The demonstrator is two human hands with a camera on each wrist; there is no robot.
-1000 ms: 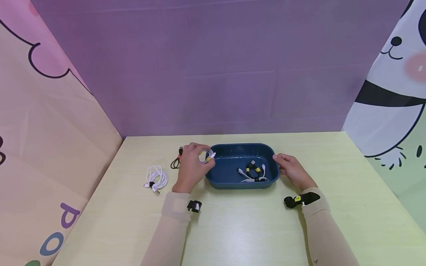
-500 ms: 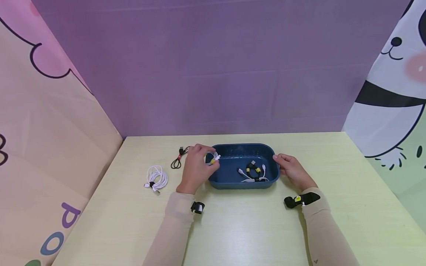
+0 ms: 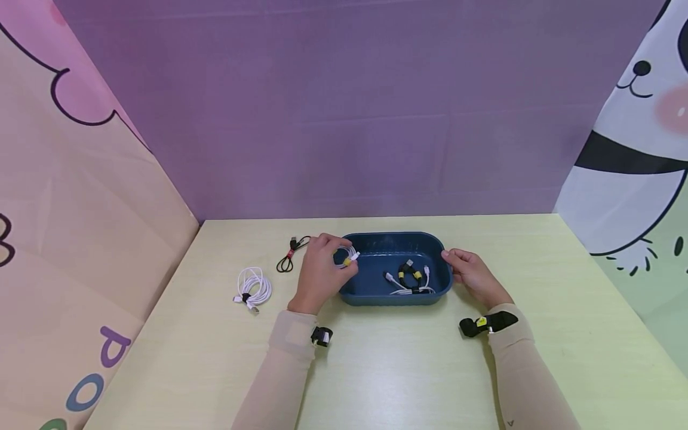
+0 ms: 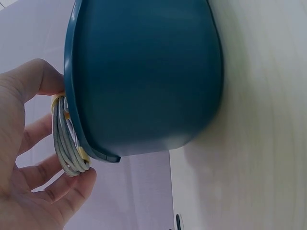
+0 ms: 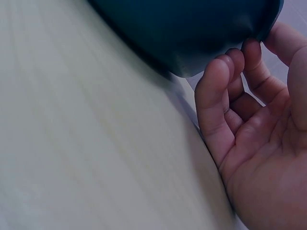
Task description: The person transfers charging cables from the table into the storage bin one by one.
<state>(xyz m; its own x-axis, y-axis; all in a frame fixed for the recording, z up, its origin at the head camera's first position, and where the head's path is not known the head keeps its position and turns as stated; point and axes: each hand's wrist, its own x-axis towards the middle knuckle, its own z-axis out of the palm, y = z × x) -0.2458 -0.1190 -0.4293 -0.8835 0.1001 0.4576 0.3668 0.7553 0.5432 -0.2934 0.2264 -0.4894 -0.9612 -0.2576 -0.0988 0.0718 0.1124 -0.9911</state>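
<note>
My left hand [image 3: 321, 272] holds a coiled white-grey charging cable [image 4: 67, 139] with yellow ties between thumb and fingers. In the head view, this cable overlaps the left end of a dark blue oblong tray [image 3: 376, 300]. My right hand [image 3: 475, 276] pinches the tray's right rim, thumb on top and fingers curled under it, as the right wrist view also shows. Inside the tray lie a black cable [image 3: 403, 278] with yellow ties and a white cable [image 3: 400, 292] with a black tie, both bundled.
Left of the tray, a coiled white cable [image 3: 255, 288] with a black tie lies on the pale wooden table [image 3: 398, 370]. Behind it is a black cable [image 3: 287, 257] with a red tie. A purple cloth [image 3: 376, 119] hangs along the table's back edge.
My left hand has moved right with the coiled cable, from the tray's left edge to over its left end. My right hand stays on the rim.
</note>
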